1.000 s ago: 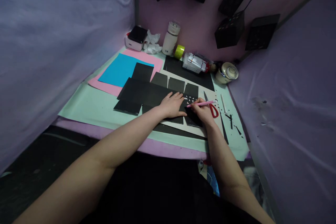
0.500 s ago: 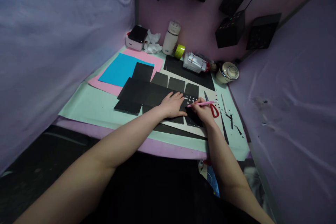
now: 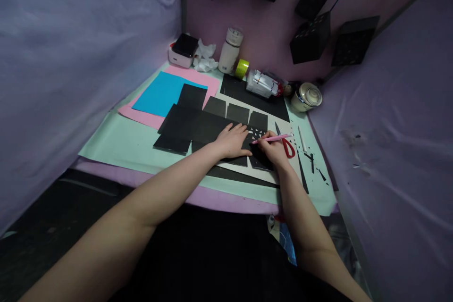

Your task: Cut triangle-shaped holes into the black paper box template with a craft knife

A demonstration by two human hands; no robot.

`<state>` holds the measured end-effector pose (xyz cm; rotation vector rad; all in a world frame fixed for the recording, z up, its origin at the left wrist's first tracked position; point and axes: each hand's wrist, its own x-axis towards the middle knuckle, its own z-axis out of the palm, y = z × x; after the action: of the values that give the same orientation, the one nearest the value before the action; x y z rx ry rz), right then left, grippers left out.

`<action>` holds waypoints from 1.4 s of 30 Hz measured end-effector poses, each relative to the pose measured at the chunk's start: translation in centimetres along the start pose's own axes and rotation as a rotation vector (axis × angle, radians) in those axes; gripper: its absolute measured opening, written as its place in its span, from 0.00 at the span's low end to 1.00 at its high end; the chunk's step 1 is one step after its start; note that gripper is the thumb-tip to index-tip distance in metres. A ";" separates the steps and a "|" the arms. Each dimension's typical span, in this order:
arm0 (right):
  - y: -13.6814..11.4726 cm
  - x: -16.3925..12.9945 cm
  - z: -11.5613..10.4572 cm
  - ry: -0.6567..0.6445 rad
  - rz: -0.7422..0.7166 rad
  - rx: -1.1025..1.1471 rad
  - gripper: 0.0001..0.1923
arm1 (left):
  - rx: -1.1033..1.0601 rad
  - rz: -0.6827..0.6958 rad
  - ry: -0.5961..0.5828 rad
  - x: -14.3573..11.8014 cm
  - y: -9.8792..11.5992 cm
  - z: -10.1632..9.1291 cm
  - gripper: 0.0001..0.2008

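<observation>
My left hand (image 3: pixel 233 142) lay flat and spread, palm down, pressing on the black cut-out card (image 3: pixel 198 127) that stretched across the desk (image 3: pixel 116 144). Just to its right, my right hand (image 3: pixel 274 151) was curled, its fingers pinched around a pink craft knife (image 3: pixel 272 139), whose tip touched the card's right panel among small triangular holes (image 3: pixel 257 133). The two hands sat close together, nearly touching. The card rested on a pale cutting sheet over the mint-green desk cover, with its square flaps pointing toward the far side.

Right of my right hand lay red-handled scissors (image 3: pixel 287 146), partly hidden by my fingers, and beyond them a white stick (image 3: pixel 301 139) and black paper scraps (image 3: pixel 313 160). Farther left, a blue sheet (image 3: pixel 163 94) lay on a pink sheet (image 3: pixel 208 82). At the far edge stood a small white and black device (image 3: pixel 183 50), crumpled tissue (image 3: pixel 205 58), a white bottle (image 3: pixel 230 51), a roll of yellow-green tape (image 3: pixel 242 69), a wrapped packet (image 3: pixel 264 84) and a round tin (image 3: pixel 307 96). Black paper boxes (image 3: pixel 310 37) hung above.
</observation>
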<state>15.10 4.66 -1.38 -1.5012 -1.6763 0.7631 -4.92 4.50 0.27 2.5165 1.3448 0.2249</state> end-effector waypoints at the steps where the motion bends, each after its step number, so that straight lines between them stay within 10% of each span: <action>1: 0.0 0.0 0.0 0.000 -0.001 -0.002 0.09 | -0.001 -0.002 -0.004 0.0 0.0 0.0 0.41; 42: -0.1 -0.3 -0.1 0.028 -0.052 -0.007 0.09 | -0.002 0.001 0.004 0.1 -0.1 0.2 0.41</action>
<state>15.13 4.30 -1.25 -1.4609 -1.6916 0.7060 -4.95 4.59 0.06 2.5167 1.3441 0.2318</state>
